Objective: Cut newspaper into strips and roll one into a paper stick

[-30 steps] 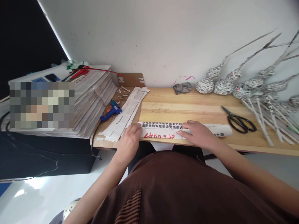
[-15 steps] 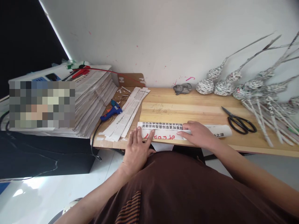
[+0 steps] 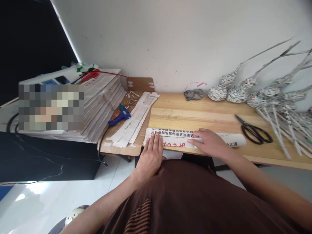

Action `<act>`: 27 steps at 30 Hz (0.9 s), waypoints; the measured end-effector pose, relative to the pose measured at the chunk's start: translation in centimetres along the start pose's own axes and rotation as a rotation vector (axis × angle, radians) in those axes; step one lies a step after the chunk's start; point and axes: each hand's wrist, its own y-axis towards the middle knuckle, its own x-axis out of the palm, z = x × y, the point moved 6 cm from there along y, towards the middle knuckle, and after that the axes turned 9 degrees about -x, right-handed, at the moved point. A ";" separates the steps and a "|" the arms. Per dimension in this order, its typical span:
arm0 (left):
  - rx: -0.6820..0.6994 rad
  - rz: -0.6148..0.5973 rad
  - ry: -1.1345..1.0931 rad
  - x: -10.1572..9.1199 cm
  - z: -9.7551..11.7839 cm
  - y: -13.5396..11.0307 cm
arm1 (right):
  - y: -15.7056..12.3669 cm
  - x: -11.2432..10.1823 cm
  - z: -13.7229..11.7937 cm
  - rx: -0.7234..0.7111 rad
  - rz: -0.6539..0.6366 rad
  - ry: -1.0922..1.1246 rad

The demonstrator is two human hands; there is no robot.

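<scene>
A folded strip of newspaper [image 3: 175, 138] with black and red print lies along the near edge of the wooden table [image 3: 195, 113]. My left hand [image 3: 150, 156] lies flat on the strip's left end, fingers stretched out together. My right hand [image 3: 209, 142] presses flat on the middle of the strip, fingers pointing left. Neither hand grips anything. The strip's right end [image 3: 234, 140] curls up slightly past my right hand.
Black scissors [image 3: 255, 131] lie to the right. Rolled newspaper stems and bulbs [image 3: 263, 94] fill the far right. More paper strips [image 3: 135, 118] and a blue glue gun [image 3: 119, 115] rest on cardboard at left, beside a tall newspaper stack [image 3: 97, 97]. A grey lump [image 3: 193, 94] sits by the wall.
My left hand has slid from the strip's left end toward me and rightward, flattening out on the paper. The right hand has stayed in place.
</scene>
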 end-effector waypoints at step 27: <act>0.082 -0.005 -0.024 -1.4 3.6 3.1 | -0.4 -0.6 -0.7 0.042 0.018 -0.019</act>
